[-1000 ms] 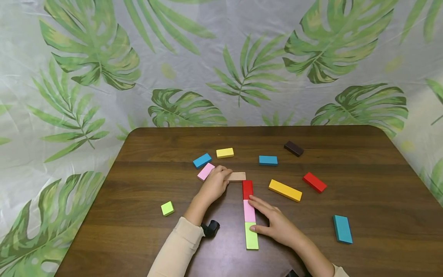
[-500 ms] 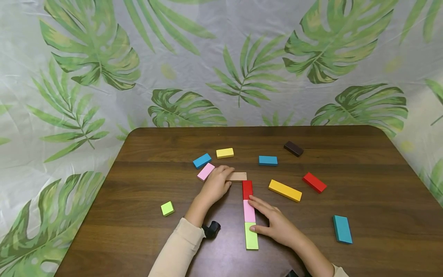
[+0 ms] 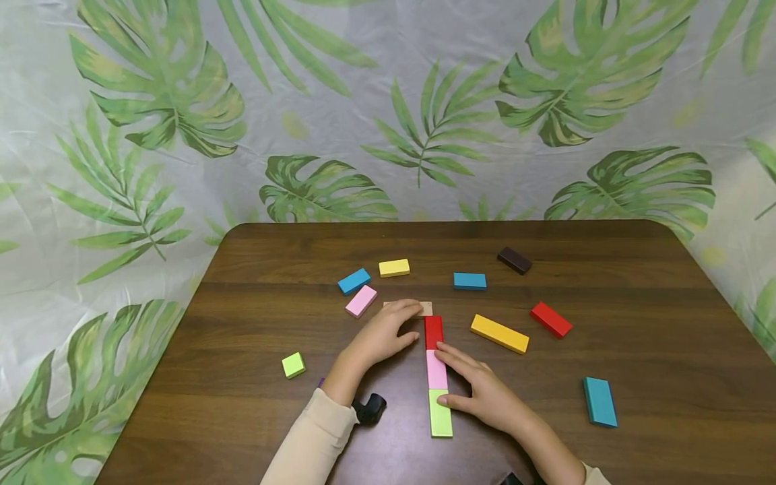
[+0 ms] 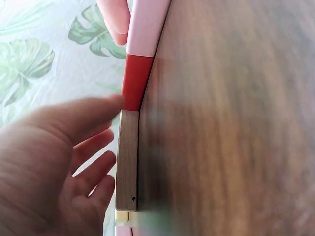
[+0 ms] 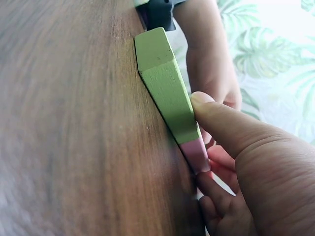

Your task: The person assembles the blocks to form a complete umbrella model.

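A row of flat blocks runs toward me: a red block [image 3: 434, 333], a pink block [image 3: 436, 370] and a light green block [image 3: 440, 414], end to end. Across its far end lies a plain wooden block [image 3: 427, 308], partly covered by my left hand [image 3: 382, 333]. That hand's fingers are loosely extended over the wood, and its thumb stands apart near the red block [image 4: 136, 81] in the left wrist view. My right hand [image 3: 488, 394] rests along the row's right side, its thumb touching the green block [image 5: 170, 101] and its other fingers at the pink one [image 5: 196, 153].
Behind the left hand lie a pink block [image 3: 361, 302], a blue block [image 3: 354, 281] and a yellow block [image 3: 394, 268]. To the right are a yellow-orange block [image 3: 500, 334], a red block [image 3: 551, 319] and a teal block [image 3: 601, 402]. A small green block [image 3: 294, 365] lies left.
My left hand has shifted rightward and opened off the wooden block's left end, which now shows. The wooden block slid slightly right earlier. My right hand has stayed put.
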Tool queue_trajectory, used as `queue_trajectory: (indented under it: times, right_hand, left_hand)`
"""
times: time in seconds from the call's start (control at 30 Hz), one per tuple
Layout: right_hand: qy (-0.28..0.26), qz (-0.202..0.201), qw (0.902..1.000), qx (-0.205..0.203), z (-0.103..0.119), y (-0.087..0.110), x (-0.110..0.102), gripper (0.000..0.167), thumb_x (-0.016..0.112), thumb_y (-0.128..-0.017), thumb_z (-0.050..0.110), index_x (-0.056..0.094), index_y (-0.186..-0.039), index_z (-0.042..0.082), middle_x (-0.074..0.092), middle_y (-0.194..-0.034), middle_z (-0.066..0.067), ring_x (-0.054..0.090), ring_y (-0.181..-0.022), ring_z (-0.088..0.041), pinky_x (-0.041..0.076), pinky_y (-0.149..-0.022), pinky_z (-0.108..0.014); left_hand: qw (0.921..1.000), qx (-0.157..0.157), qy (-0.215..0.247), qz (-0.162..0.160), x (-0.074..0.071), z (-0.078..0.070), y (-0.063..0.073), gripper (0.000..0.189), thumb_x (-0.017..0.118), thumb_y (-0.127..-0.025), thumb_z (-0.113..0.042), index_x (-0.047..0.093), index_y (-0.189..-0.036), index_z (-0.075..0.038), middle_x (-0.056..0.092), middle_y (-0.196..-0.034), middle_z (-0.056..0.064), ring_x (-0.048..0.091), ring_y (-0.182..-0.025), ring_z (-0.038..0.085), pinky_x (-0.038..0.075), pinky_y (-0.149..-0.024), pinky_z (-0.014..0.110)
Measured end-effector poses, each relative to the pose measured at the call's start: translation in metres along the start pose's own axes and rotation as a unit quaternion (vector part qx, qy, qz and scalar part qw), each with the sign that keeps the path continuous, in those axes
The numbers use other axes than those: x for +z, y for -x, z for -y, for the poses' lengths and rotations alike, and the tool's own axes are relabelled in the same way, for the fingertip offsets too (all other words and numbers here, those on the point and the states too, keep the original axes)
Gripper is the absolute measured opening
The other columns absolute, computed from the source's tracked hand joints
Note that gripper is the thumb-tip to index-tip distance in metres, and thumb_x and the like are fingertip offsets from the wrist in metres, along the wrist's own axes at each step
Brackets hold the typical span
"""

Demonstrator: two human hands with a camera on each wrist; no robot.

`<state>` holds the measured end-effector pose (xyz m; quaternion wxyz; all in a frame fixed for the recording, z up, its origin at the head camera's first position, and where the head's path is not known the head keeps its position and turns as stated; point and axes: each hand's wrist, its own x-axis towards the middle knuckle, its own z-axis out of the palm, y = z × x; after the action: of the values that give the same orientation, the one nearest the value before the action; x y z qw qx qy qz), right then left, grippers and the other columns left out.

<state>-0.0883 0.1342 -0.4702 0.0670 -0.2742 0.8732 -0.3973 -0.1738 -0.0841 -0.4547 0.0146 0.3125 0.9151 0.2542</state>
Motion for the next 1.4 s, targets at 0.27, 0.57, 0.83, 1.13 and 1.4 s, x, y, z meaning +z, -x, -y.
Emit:
queue_trajectory:
  times: [0.27, 0.57, 0.83, 1.13, 1.4]
  right_hand:
    - [-0.001, 0.001, 1.0, 0.001, -0.0004, 0.0002, 0.0001, 0.068, 0.065, -0.079, 0.042, 0.04, -0.136, 0.014, 0.031, -0.142, 0.003, 0.033, -0.126, -0.021, 0.027, -0.093, -0.055]
    - [-0.003, 0.002, 1.0, -0.002, -0.0016, -0.0002, 0.0, 0.069, 0.065, -0.079, 0.042, 0.04, -0.136, 0.013, 0.031, -0.142, 0.002, 0.033, -0.126, -0.022, 0.026, -0.093, -0.056]
    - [-0.007, -0.001, 1.0, -0.005, -0.0023, -0.0003, 0.0, 0.068, 0.067, -0.079, 0.038, 0.041, -0.136, 0.013, 0.032, -0.142, 0.002, 0.033, -0.126, -0.02, 0.027, -0.093, -0.055]
    - [-0.007, 0.001, 1.0, -0.004, -0.0013, 0.0002, -0.0006, 0.068, 0.067, -0.079, 0.038, 0.04, -0.136, 0.013, 0.032, -0.142, 0.002, 0.033, -0.126, -0.021, 0.027, -0.093, -0.056]
    - [0.001, 0.0, 1.0, -0.008, -0.0011, 0.0007, 0.0002, 0.068, 0.065, -0.079, 0.04, 0.04, -0.136, 0.012, 0.032, -0.142, 0.0, 0.033, -0.126, -0.021, 0.027, -0.093, -0.056]
  left_hand:
    - [0.9997, 0.009, 0.005, 0.022, 0.0027, 0.0013, 0.0012, 0.07, 0.069, -0.074, -0.046, 0.049, -0.129, -0.008, 0.042, -0.134, 0.005, 0.035, -0.123, 0.021, 0.028, -0.1, 0.033]
    - [0.9999, 0.002, -0.001, 0.016, 0.0047, -0.0013, 0.0016, 0.082, 0.073, -0.066, -0.052, 0.047, -0.131, -0.009, 0.041, -0.133, 0.005, 0.033, -0.123, 0.022, 0.028, -0.1, 0.034]
    - [0.9999, 0.003, -0.007, 0.011, 0.0052, -0.0029, 0.0017, 0.081, 0.072, -0.067, -0.051, 0.047, -0.131, -0.009, 0.042, -0.132, 0.005, 0.034, -0.123, 0.022, 0.028, -0.1, 0.035]
    - [0.9999, 0.001, -0.007, 0.01, 0.0052, -0.0036, 0.0028, 0.08, 0.072, -0.067, -0.051, 0.047, -0.13, -0.01, 0.042, -0.133, 0.005, 0.033, -0.123, 0.022, 0.027, -0.101, 0.035]
    - [0.9999, 0.003, -0.008, 0.007, 0.0054, -0.0035, 0.0027, 0.08, 0.072, -0.067, -0.051, 0.047, -0.13, -0.009, 0.042, -0.132, 0.005, 0.034, -0.123, 0.021, 0.027, -0.101, 0.035]
